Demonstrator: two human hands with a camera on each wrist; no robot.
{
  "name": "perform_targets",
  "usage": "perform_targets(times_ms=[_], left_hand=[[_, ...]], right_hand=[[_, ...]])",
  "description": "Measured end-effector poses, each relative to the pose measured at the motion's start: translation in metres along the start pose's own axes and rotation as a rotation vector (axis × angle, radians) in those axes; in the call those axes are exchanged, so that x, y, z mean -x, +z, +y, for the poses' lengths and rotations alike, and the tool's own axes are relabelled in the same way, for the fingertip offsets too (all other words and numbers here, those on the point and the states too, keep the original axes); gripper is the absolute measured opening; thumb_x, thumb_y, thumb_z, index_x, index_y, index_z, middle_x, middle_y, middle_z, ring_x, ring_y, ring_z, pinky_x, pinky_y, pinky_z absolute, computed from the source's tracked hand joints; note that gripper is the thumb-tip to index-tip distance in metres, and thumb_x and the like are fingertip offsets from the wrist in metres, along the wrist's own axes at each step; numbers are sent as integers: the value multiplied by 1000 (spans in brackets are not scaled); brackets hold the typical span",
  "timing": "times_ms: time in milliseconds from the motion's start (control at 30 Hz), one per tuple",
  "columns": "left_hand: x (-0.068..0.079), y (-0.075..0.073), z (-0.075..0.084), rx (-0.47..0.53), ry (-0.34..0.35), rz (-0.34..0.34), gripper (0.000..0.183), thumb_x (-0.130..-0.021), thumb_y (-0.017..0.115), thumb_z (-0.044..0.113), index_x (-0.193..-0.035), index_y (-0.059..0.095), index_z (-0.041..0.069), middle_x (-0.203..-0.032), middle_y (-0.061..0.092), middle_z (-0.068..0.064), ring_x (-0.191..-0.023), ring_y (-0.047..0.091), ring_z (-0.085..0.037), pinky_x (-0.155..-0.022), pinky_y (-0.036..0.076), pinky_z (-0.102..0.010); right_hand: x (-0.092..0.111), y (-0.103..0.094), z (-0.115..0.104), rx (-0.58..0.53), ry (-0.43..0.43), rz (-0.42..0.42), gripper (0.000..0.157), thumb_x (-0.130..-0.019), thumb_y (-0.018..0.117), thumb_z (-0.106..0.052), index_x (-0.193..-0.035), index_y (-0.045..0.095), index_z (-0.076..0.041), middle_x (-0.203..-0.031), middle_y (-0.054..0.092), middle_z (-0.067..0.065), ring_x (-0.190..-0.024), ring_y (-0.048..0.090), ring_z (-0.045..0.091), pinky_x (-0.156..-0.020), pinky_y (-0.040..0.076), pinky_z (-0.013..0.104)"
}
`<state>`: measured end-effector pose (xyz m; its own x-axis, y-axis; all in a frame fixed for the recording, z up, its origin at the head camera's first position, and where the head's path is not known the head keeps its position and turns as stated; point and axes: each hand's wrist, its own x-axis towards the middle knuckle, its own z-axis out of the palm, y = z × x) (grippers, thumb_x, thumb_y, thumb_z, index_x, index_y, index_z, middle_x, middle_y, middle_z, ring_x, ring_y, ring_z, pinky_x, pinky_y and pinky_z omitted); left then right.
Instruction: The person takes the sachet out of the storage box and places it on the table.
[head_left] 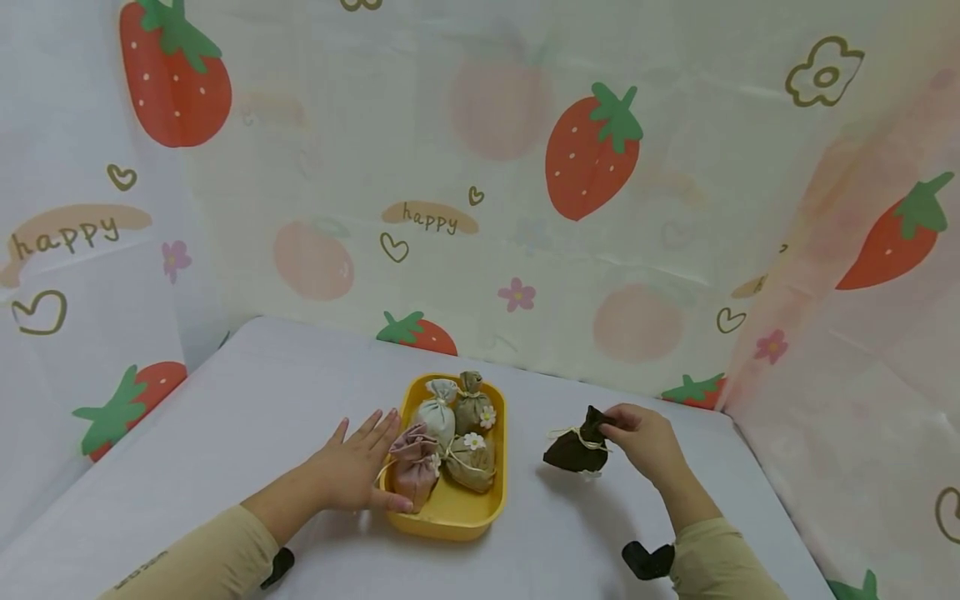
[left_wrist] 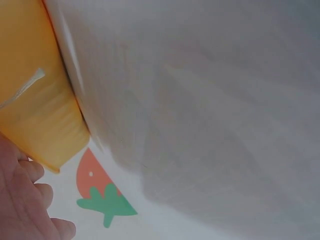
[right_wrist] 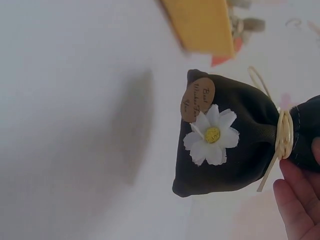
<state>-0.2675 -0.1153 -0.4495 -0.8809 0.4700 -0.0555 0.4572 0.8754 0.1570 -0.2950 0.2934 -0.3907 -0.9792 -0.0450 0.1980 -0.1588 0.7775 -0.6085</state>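
Note:
A dark brown drawstring pouch (head_left: 576,452) hangs in the air right of the yellow tray (head_left: 450,527). My right hand (head_left: 643,437) pinches its gathered neck. In the right wrist view the pouch (right_wrist: 230,135) shows a white flower, a small paper tag and a pale cord round its neck. My left hand (head_left: 352,467) lies with fingers spread at the tray's left rim, touching it. Inside the tray sit a pink pouch (head_left: 415,475), a pale grey-green pouch (head_left: 437,412), an olive pouch (head_left: 472,407) and a tan pouch (head_left: 471,467).
A white cloth covers the table (head_left: 240,417). Behind and beside it hang printed sheets (head_left: 435,108) with strawberries, hearts and flowers. Black bands (head_left: 647,560) of the wrist cameras show below each wrist. The raised pouch casts a shadow on the cloth.

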Motion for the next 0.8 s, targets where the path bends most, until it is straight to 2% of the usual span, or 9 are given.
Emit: perform_targets(times_ms=[233, 433, 800], left_hand=[[0, 0, 0, 2, -3, -3, 118, -66, 42, 83, -147, 5, 7, -154, 4, -7, -140, 4, -28, -104, 8, -62], [0, -1, 0, -3, 2, -3, 118, -66, 42, 83, -147, 6, 7, -154, 5, -8, -140, 4, -28, -104, 8, -62], [0, 2, -2, 13, 14, 12, 116, -67, 43, 82, -147, 7, 5, -153, 6, -9, -140, 5, -29, -103, 7, -62]], right_hand=[[-4, -7, 22, 84, 26, 40, 13, -84, 66, -20, -93, 68, -11, -90, 69, 6, -87, 62, 23, -70, 48, 38], [-4, -9, 30, 113, 44, 56, 14, -85, 65, -19, -95, 68, -9, -91, 69, 8, -88, 62, 25, -71, 48, 41], [-4, 4, 36, 91, 75, 38, 10, -83, 66, -17, -89, 68, -9, -83, 68, 4, -78, 61, 17, -62, 45, 29]])
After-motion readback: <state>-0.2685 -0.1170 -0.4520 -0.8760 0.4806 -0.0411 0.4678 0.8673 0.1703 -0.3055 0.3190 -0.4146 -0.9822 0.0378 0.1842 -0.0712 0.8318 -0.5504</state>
